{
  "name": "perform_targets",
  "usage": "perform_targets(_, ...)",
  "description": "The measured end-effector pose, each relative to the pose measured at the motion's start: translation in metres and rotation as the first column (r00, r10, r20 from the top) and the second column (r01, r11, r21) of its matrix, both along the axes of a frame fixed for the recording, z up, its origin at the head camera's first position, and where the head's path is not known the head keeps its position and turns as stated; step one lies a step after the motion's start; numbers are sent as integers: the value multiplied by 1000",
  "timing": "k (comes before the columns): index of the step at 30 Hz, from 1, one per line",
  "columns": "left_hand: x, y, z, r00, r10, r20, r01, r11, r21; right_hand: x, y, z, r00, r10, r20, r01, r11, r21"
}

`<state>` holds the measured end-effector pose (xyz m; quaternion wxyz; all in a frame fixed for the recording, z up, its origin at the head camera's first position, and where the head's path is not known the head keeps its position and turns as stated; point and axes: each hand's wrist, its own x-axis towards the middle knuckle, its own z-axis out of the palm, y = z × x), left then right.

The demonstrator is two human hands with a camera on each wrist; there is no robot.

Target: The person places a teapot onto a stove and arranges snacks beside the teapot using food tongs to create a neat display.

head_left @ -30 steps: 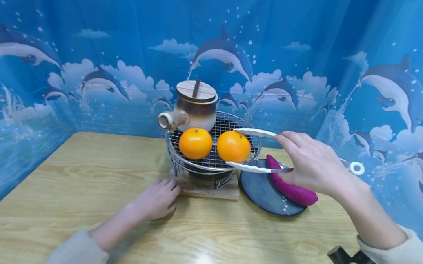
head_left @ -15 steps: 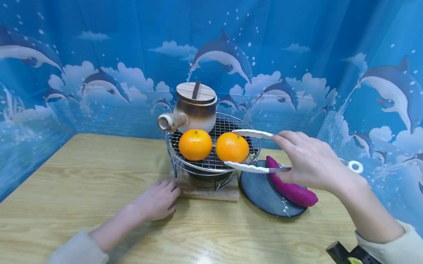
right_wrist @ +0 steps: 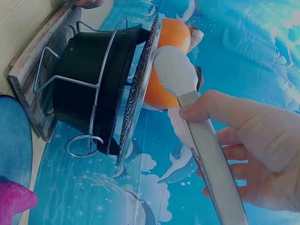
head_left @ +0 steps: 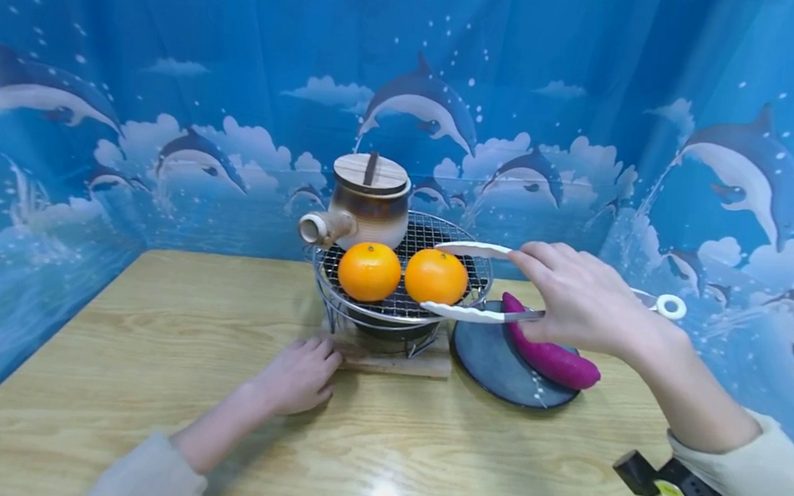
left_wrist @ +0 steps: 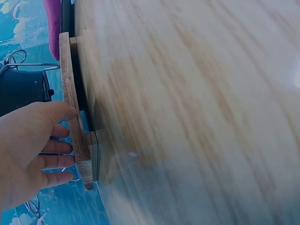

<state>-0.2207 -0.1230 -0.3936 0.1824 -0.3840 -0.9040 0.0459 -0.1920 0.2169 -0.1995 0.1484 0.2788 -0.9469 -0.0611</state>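
My right hand holds a pair of tongs with white tips. The tips stand on either side of the right orange, which sits on a round wire grill. In the right wrist view, the thumb lies on one metal arm of the tongs and the fingers are at the other arm. A second orange is just to the left. My left hand rests at the left end of the wooden board under the stove; in the left wrist view, its thumb and fingertips touch the board.
Behind the oranges, a brown clay pot with a wooden lid stands on the grill, its handle pointing left. Right of the stove, a purple sweet potato lies on a dark plate. A blue dolphin curtain surrounds the table.
The tongs and right hand have shifted very slightly left around the right orange. The left hand stays at the board.
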Motion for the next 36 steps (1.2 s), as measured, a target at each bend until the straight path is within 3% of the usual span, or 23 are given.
perform_targets(36,1,2,0,1000,8,14,-8,1000,-5,-2,2,1,1000,-1,16,1,1000,0)
